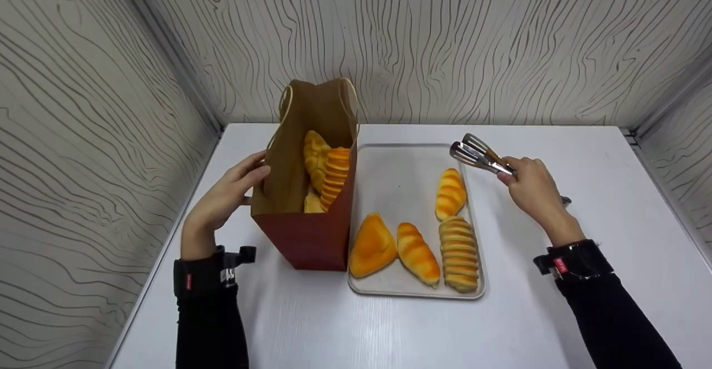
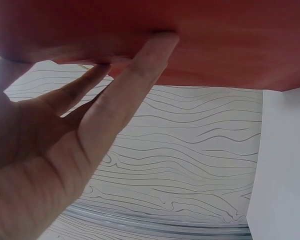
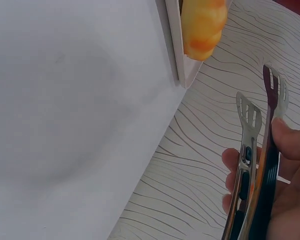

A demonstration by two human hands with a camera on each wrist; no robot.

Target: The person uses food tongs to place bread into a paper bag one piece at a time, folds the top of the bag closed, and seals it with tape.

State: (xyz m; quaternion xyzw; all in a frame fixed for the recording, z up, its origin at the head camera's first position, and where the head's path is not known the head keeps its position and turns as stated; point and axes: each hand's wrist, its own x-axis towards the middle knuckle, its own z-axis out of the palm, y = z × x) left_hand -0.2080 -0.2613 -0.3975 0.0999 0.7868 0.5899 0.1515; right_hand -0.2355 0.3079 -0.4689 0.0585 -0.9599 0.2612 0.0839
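Black sleeves [image 1: 211, 324] cross the near part of our counter [image 1: 311, 324], one per side. Our left grip [image 1: 225, 193] is resting on the left side of the bag [image 1: 303, 241], fingers pretty straight. Our right grip [image 1: 537, 191] has the tongs [image 1: 478, 155], tips apart, by the far right corner of the tray [image 1: 395, 182]. We've got four breads [image 1: 418, 255] on the tray, mostly near, plus more inside the bag.

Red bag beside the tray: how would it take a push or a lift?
The red bag probably flexes: its walls look like thin paper. Tall and narrow, it may tip if pushed near the rim. The breads inside look loosely piled, so they could shift.
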